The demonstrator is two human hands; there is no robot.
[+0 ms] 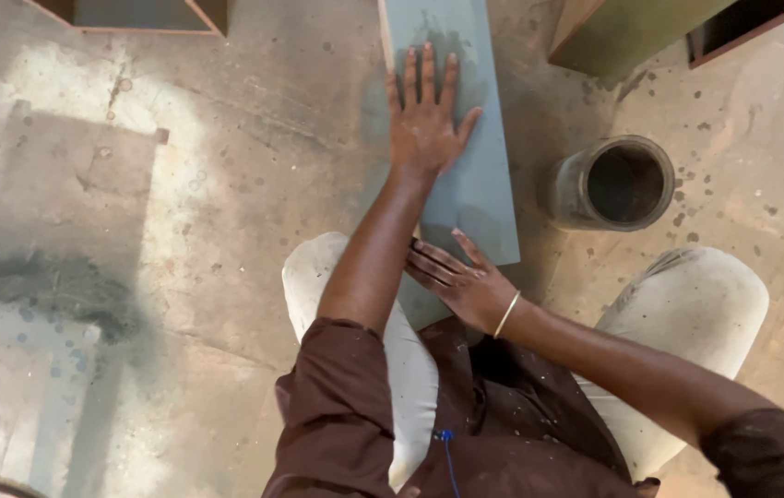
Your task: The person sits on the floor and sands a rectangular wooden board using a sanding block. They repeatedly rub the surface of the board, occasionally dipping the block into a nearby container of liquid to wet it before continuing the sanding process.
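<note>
A long grey-blue painted board (484, 184) lies on the concrete floor in front of me, running away from my knees. My left hand (424, 115) rests flat on the board's far part, fingers spread, holding nothing. Near the board's close end my right hand (461, 281) lies with fingers together and extended, touching the board's surface; a thin bangle sits on that wrist. My knees in pale trousers flank the board's near end.
A round dark can (615, 183) with an open top stands on the floor right of the board. Wooden cabinet parts sit at the top left (143, 14) and top right (632, 32). A pale panel (14, 387) lies at the lower left beside a dark paint stain.
</note>
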